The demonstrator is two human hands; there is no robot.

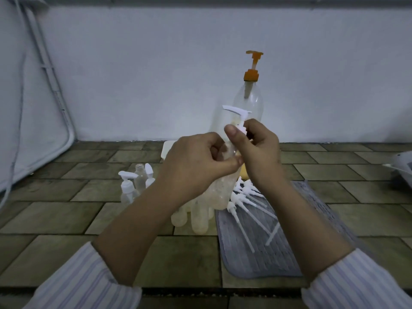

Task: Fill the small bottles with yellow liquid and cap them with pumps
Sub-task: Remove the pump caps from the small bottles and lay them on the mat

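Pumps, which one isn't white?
The orange pump on the big bottle by the wall. The loose ones on the grey mat and the one in the hands are white.

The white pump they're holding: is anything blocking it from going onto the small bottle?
Nothing visible does. The right hand pinches the white pump at its collar, right atop the small bottle that the left hand grips.

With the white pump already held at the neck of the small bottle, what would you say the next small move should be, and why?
Probably twist the white pump down onto the small bottle until it seats. The right hand pinches the pump's collar at the neck while the left hand grips the bottle, so both are placed for screwing it on. Whether the threads have caught cannot be seen.
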